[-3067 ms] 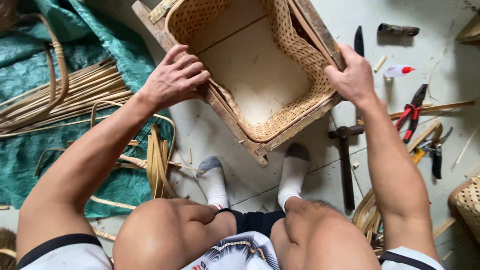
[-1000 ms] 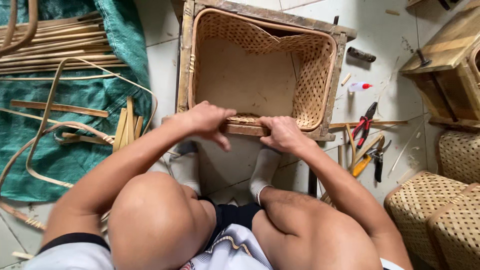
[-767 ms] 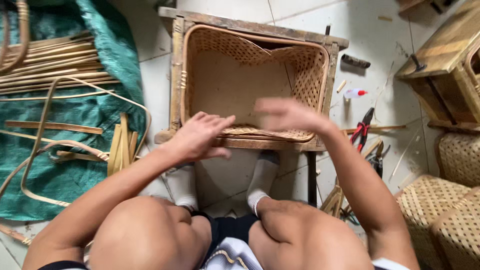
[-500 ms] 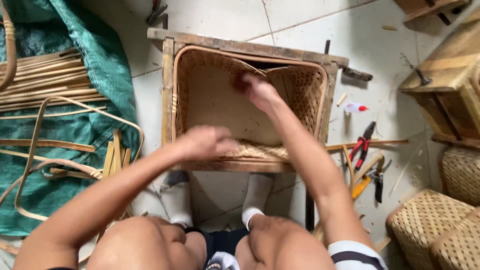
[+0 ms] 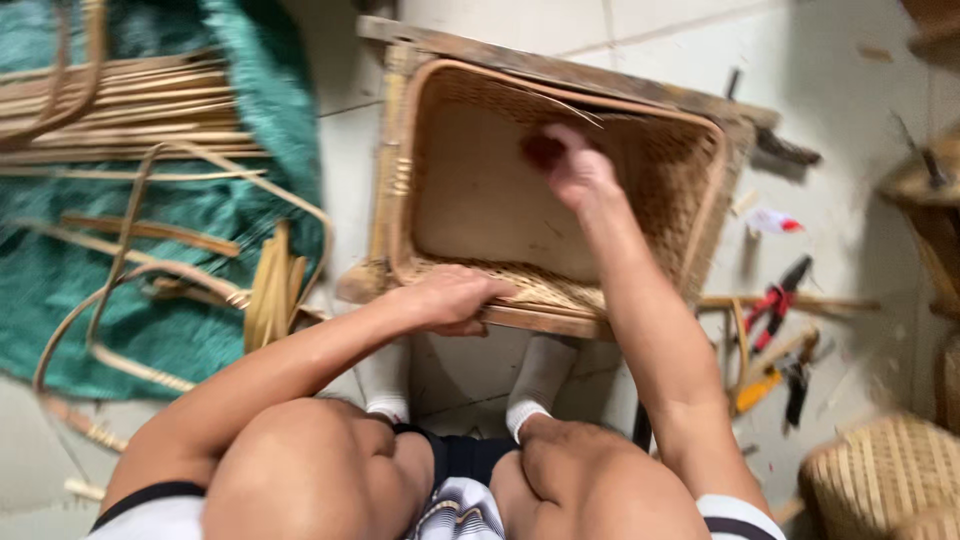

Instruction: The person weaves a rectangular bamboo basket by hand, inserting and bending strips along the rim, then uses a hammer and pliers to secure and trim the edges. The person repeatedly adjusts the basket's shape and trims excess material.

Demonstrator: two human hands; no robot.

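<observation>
A rectangular woven cane basket (image 5: 400, 190) in a rough wooden frame stands on the tiled floor in front of my knees. My left hand (image 5: 455, 298) grips the near rim of the basket, fingers curled over the wooden edge. My right hand (image 5: 572, 168) reaches inside toward the far woven wall, fingers bent, close to a thin loose cane strip (image 5: 565, 103) that sticks out from the weave. Motion blur hides whether it holds that strip. My feet in white socks (image 5: 540, 378) rest under the basket's near edge.
A green tarp (image 5: 190, 240) at left carries bundled cane strips (image 5: 130, 110) and bent cane loops (image 5: 150, 290). Red-handled pliers (image 5: 778, 308) and other hand tools lie at right. A small woven basket (image 5: 885, 480) sits at the lower right, wooden furniture (image 5: 930, 190) at the right edge.
My right hand left the near rim and moved into the basket up to its far wall. My left hand stayed on the near rim. The view shifted slightly.
</observation>
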